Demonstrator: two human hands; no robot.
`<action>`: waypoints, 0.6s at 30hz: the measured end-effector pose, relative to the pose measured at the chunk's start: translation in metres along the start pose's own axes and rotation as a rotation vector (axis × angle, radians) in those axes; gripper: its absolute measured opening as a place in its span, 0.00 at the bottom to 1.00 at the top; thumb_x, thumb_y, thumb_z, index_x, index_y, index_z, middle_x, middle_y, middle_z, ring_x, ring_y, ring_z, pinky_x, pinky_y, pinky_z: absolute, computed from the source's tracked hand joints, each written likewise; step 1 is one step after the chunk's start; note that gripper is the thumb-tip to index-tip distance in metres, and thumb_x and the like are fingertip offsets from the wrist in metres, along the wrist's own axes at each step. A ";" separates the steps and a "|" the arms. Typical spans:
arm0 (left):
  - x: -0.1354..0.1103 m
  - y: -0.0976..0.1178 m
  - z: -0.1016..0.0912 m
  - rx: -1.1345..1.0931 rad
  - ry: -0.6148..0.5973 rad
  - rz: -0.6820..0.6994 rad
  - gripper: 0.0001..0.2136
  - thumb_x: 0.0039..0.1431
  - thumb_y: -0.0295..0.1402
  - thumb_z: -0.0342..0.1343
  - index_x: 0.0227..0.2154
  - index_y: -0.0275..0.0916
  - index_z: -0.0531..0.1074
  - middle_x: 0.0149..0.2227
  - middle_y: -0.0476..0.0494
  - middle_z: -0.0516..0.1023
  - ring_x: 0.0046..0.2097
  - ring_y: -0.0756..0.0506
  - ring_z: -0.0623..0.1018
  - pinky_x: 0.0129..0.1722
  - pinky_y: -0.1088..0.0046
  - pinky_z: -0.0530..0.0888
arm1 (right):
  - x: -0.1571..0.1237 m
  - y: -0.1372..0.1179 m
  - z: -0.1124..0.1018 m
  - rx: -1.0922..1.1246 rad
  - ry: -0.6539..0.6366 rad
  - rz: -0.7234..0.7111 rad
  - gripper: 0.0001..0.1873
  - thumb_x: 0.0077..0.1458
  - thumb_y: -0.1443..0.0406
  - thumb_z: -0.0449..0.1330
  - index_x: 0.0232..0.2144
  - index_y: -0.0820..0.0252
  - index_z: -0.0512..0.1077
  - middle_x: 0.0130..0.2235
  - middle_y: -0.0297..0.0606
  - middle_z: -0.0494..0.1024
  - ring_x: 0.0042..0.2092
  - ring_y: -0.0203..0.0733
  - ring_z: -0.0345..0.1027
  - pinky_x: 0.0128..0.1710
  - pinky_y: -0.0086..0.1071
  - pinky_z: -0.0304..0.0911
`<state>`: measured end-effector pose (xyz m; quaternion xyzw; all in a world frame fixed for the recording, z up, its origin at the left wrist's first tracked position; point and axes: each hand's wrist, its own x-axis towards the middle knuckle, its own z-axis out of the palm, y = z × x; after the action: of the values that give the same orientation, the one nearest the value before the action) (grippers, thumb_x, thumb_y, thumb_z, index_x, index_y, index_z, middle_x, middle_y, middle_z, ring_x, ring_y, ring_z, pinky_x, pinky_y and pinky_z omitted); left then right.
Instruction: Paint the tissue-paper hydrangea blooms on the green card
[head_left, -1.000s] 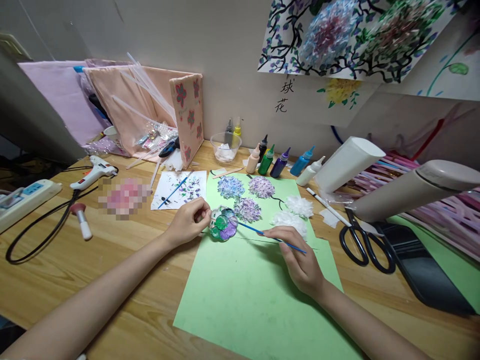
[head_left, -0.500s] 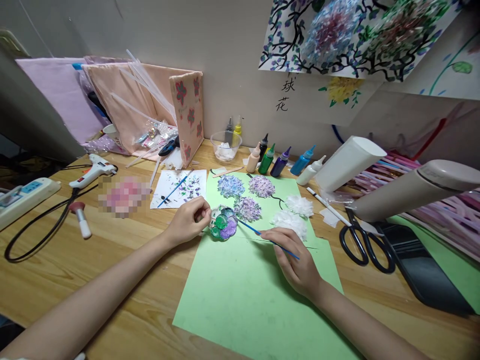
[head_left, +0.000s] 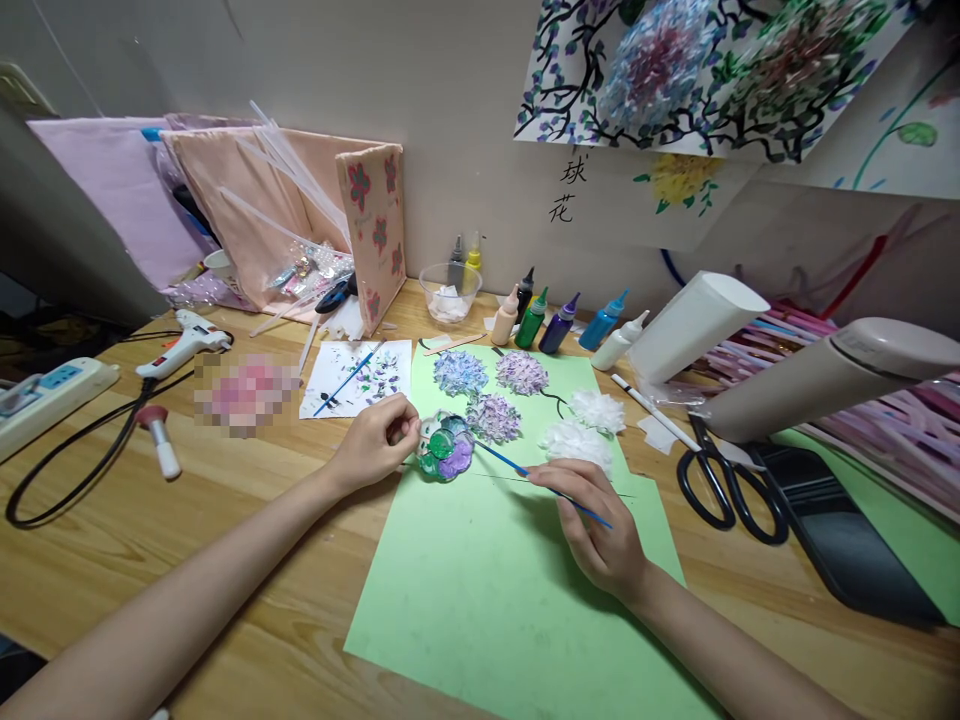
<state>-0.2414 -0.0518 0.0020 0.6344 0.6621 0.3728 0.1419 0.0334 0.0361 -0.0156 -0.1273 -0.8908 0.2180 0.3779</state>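
Note:
My right hand (head_left: 589, 515) is closed around a blue paintbrush (head_left: 501, 459), whose tip points left to the edge of a paint palette (head_left: 454, 455). Green and purple paint covers much of the palette. At its left rim, my left hand (head_left: 382, 437) pinches the palette between thumb and fingers. Under it lies a green sheet (head_left: 480, 570). Just behind are a blue flower (head_left: 460, 371), a pink-purple flower (head_left: 523, 371) and a purple flower (head_left: 494, 417). White flowers (head_left: 576, 442) lie to the right, beyond my right hand.
Paint bottles (head_left: 536, 322) and a clear bowl (head_left: 451, 295) line the back. Scissors (head_left: 720, 490), a phone (head_left: 847, 540) and a grey bottle (head_left: 810, 380) are on the right. A glue gun (head_left: 184, 345) and a paint-stained paper (head_left: 354, 380) lie left.
My right hand has shifted slightly right and down with the paintbrush, drawing its tip toward the palette's right edge. My left hand stays at the palette.

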 end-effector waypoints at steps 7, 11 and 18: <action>0.001 0.002 0.000 0.000 -0.010 -0.004 0.06 0.54 0.24 0.49 0.23 0.38 0.63 0.24 0.51 0.65 0.25 0.51 0.64 0.25 0.76 0.61 | 0.001 -0.001 0.000 -0.039 -0.006 -0.010 0.19 0.56 0.73 0.49 0.48 0.56 0.66 0.42 0.40 0.78 0.45 0.43 0.69 0.43 0.39 0.67; 0.000 0.002 -0.001 -0.002 -0.014 -0.001 0.06 0.54 0.24 0.48 0.23 0.38 0.63 0.23 0.51 0.64 0.25 0.51 0.64 0.25 0.76 0.61 | 0.002 -0.002 0.000 -0.063 -0.028 -0.027 0.20 0.56 0.74 0.49 0.50 0.56 0.65 0.42 0.40 0.78 0.46 0.42 0.68 0.43 0.38 0.67; 0.000 0.002 0.000 -0.001 -0.020 0.002 0.06 0.53 0.24 0.49 0.23 0.38 0.63 0.24 0.51 0.65 0.25 0.51 0.64 0.25 0.76 0.61 | 0.004 -0.004 -0.001 -0.115 -0.026 -0.086 0.21 0.56 0.75 0.50 0.51 0.55 0.64 0.42 0.40 0.78 0.45 0.43 0.69 0.42 0.37 0.67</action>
<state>-0.2399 -0.0517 0.0039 0.6387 0.6598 0.3671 0.1484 0.0312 0.0348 -0.0110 -0.1076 -0.9113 0.1518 0.3672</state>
